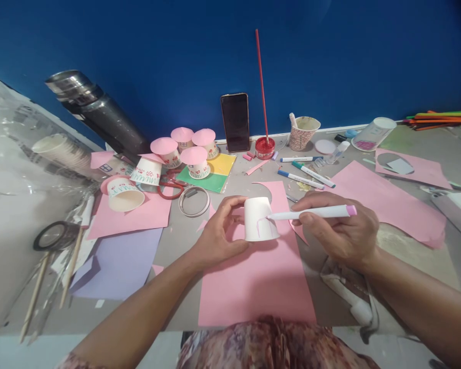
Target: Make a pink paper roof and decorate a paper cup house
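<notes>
My left hand (223,233) grips a white paper cup (256,215) from its left side, the cup upside down with its wide rim low. Faint purple-pink lines run down the cup's front. In my right hand (341,230) is a white marker (315,212) with a pink-purple end, its tip touching the cup's right side. Under the cup lies a pink paper sheet (253,292) with a round piece cut from its top. Left of my hands stand several decorated cups with pink cone roofs (195,159).
Against the blue wall lean a phone (235,123) and a dark flask (100,107). A red pot (265,147) holds a thin red stick. Several markers (301,179), a tape roll (194,201), red scissors (171,190), pink scrap paper (388,205) and purple paper (119,266) surround my hands.
</notes>
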`<action>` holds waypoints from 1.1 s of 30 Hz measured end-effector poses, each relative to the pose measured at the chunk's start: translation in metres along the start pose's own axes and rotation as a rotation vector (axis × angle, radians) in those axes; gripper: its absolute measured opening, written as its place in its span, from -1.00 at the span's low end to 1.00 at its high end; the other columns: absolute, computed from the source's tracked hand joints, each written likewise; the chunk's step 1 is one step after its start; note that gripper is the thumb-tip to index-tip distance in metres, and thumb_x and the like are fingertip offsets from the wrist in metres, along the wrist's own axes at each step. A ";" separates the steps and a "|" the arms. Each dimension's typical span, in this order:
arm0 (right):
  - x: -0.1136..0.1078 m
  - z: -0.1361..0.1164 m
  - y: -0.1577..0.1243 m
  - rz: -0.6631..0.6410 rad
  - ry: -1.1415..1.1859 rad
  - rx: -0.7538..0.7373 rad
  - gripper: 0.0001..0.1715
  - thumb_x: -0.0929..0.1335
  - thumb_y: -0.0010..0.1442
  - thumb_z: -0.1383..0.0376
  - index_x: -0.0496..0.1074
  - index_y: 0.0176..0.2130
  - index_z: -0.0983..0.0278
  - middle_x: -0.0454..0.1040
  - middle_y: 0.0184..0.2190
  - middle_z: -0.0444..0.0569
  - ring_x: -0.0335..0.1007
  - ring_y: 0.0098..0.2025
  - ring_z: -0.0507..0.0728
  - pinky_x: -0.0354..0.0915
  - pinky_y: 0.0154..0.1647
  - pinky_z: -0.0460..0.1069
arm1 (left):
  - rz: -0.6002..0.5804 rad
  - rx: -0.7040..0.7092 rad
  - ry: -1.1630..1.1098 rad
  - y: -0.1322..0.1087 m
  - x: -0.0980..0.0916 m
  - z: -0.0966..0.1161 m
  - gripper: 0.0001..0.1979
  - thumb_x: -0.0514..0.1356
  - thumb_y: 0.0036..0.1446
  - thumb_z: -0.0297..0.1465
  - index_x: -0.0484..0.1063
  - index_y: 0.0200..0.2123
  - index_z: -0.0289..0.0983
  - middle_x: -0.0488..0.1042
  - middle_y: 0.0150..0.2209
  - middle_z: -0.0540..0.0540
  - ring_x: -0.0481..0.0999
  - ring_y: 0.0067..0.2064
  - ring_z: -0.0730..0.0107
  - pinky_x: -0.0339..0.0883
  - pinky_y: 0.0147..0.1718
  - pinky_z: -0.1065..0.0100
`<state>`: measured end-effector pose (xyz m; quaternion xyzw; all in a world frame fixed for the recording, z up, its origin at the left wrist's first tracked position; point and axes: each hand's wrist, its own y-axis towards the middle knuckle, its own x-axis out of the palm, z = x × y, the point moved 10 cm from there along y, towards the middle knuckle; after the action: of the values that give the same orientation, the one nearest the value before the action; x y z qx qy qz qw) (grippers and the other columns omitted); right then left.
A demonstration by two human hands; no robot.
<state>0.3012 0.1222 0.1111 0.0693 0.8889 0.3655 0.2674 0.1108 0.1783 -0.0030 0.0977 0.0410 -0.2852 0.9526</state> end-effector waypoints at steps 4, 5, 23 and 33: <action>0.002 -0.002 0.001 -0.014 0.007 -0.011 -0.82 0.41 0.25 0.44 0.61 -0.26 0.18 0.70 -0.39 -0.08 0.63 -0.44 0.10 0.50 -0.41 -0.05 | 0.002 -0.004 0.013 0.000 0.000 -0.001 -0.20 0.43 -0.01 -0.49 0.30 0.29 0.00 0.30 0.31 -0.17 0.38 0.29 -0.05 0.39 0.20 0.02; 0.003 -0.003 0.001 -0.021 0.009 -0.019 -0.82 0.41 0.25 0.44 0.61 -0.26 0.18 0.71 -0.39 -0.08 0.63 -0.44 0.10 0.50 -0.41 -0.05 | 0.002 -0.004 0.013 0.000 -0.001 -0.001 -0.20 0.44 -0.01 -0.49 0.30 0.29 0.00 0.30 0.30 -0.17 0.38 0.29 -0.05 0.39 0.21 0.01; 0.000 -0.002 0.000 0.000 0.001 -0.022 -0.83 0.42 0.25 0.43 0.61 -0.27 0.18 0.71 -0.38 -0.07 0.63 -0.43 0.11 0.49 -0.42 -0.04 | -0.007 -0.012 0.048 0.000 0.000 0.002 -0.23 0.47 0.02 -0.39 0.30 0.28 -0.01 0.30 0.31 -0.19 0.40 0.29 -0.07 0.38 0.23 -0.02; 0.002 -0.002 0.000 -0.003 -0.007 -0.021 -0.80 0.41 0.24 0.45 0.60 -0.28 0.17 0.70 -0.40 -0.11 0.62 -0.44 0.10 0.47 -0.40 -0.05 | 0.002 0.006 0.054 -0.001 0.000 0.004 -0.20 0.44 -0.01 -0.44 0.29 0.29 -0.01 0.28 0.28 -0.18 0.37 0.29 -0.05 0.39 0.20 0.02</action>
<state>0.2988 0.1218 0.1111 0.0664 0.8841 0.3743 0.2716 0.1108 0.1770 0.0003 0.1084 0.0655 -0.2817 0.9511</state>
